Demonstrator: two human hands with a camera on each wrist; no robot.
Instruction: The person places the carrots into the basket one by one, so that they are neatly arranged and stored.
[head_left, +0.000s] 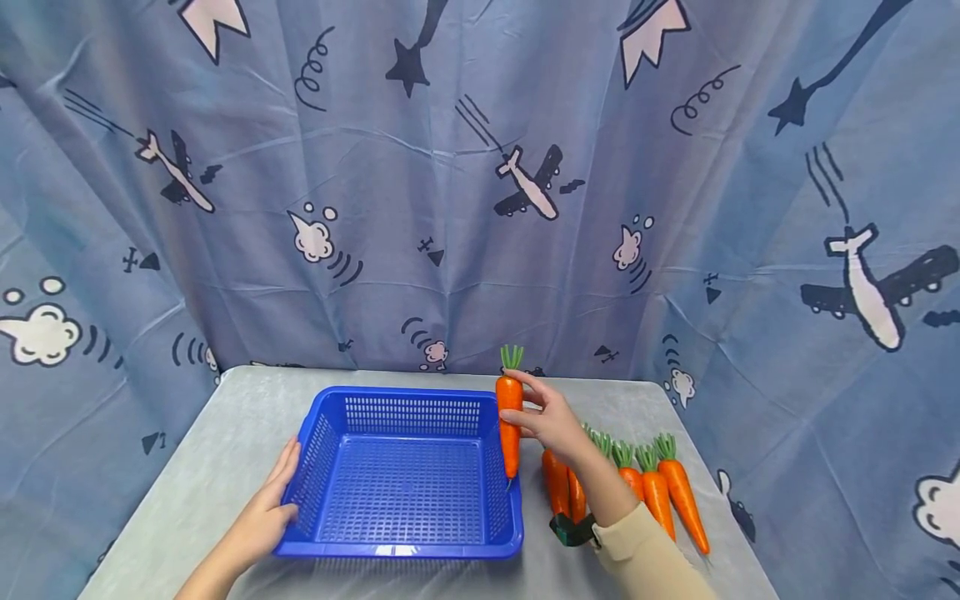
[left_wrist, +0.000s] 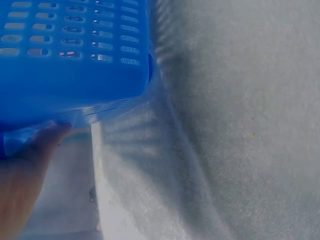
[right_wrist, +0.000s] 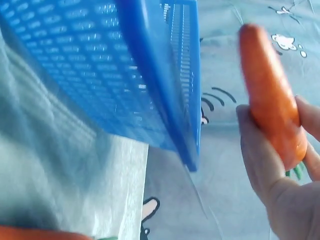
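Note:
An orange carrot [head_left: 510, 437] with short green stem ends is pinched between the thumb and fingers of my right hand [head_left: 553, 423]. It stands upright, stem end up, over the right rim of a blue plastic basket [head_left: 397, 550]. Seen from the right wrist, the carrot [right_wrist: 270, 95] is apart from the basket wall [right_wrist: 95, 65]. My left hand [head_left: 264, 510] rests against the basket's left side, fingers extended along the outside and thumb at the rim. In the left wrist view, the thumb [left_wrist: 37, 150] touches the basket's edge.
Several more carrots [head_left: 682, 500] lie side by side on the table right of the basket, partly hidden by my right forearm. A pale cloth covers the table [head_left: 187, 500]. Behind it hangs a blue curtain [head_left: 405, 192] printed with airplanes. A dark band [head_left: 572, 531] is at my right wrist.

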